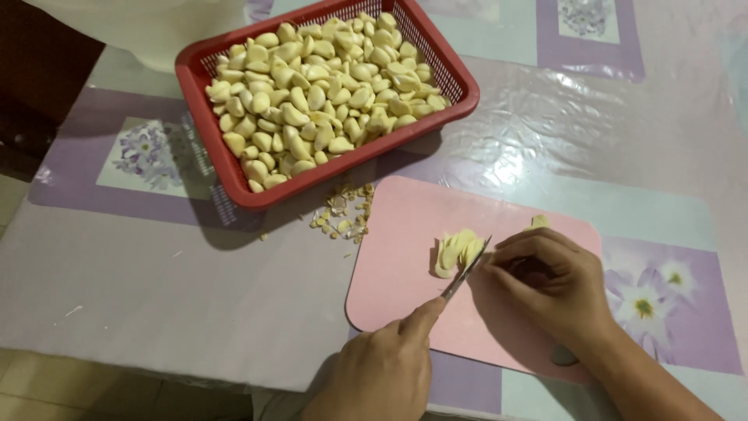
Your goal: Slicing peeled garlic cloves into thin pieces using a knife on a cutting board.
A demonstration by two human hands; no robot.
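Observation:
My left hand (382, 370) grips a small knife (466, 273), forefinger stretched along its back. The blade rests slanted on a pink cutting board (405, 226). A little heap of pale garlic slices (456, 251) lies just left of the blade. My right hand (545, 281) is curled on the board to the right of the blade, its fingertips close against the blade and pinning down a garlic clove that is mostly hidden. A bit of garlic (539, 221) shows beyond its knuckles.
A red plastic basket (204, 62) heaped with peeled garlic cloves (319, 86) stands at the back left. Garlic trimmings (343, 214) lie between the basket and the board. The table (140, 273) wears a glossy flowered cover. Its front edge runs along the lower left.

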